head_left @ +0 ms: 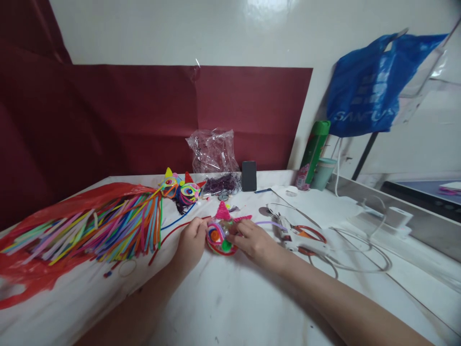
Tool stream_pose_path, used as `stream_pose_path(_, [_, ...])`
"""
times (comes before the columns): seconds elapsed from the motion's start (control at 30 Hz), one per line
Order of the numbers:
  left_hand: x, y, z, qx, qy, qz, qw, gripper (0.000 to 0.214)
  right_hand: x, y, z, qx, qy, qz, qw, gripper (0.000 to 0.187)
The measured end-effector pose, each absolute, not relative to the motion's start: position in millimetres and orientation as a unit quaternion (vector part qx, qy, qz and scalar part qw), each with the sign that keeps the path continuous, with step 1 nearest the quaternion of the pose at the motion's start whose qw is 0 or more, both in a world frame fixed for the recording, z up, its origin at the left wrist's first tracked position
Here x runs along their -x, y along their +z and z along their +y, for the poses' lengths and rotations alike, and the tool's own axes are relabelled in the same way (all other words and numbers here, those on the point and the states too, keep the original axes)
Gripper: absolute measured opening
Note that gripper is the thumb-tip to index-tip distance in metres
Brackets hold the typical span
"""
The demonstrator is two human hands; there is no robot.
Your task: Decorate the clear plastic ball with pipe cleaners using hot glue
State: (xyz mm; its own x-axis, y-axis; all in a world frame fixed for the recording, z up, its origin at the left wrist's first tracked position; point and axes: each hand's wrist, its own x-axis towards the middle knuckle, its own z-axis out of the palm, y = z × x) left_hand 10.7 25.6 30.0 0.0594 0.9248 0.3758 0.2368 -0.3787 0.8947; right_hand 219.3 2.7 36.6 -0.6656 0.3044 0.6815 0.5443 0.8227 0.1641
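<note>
Dozens of thin, many-coloured fuzzy strips (118, 226) lie fanned across a crumpled red plastic bag (36, 276) on the left of my white, grey-veined tabletop (201, 307). Dark maroon paper (144, 115) covers the lower part of the glossy white wall (173, 33) behind. Next come two small, bright, pointed-eared figures (189, 192), near a crinkled clear plastic bag (214, 149). At the table's middle, my left hand (190, 241) grips the left edge of a round, multicoloured ornament with pink pointed ears (215, 235); my right hand (248, 239) holds its right side, fingers bent over it. Behind is a flat black phone (249, 176). Rightward lie a white glue gun (285, 234) and orange-handled scissors (305, 234). Beyond them, a tall green spray can (314, 151) stands beside a pale green cup (321, 175), and a blue plastic bag with white print (367, 91) hangs above. Farthest right sits a white, box-shaped adapter (397, 217).
</note>
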Motion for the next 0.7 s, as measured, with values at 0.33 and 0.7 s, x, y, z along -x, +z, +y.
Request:
stream_pose_path(0.33, [-10.2, 33.2, 25.7, -0.630, 0.532, 0.458, 0.332, 0.018, -219.6, 36.1, 3.4, 0.249, -0.169, -0.897, 0.323, 0.018])
stream_pose_path(0.7, [-6.9, 32.6, 29.1, -0.620, 0.538, 0.429, 0.377, 0.016, -218.6, 34.0, 5.2, 0.240, -0.165, -0.894, 0.341, 0.018])
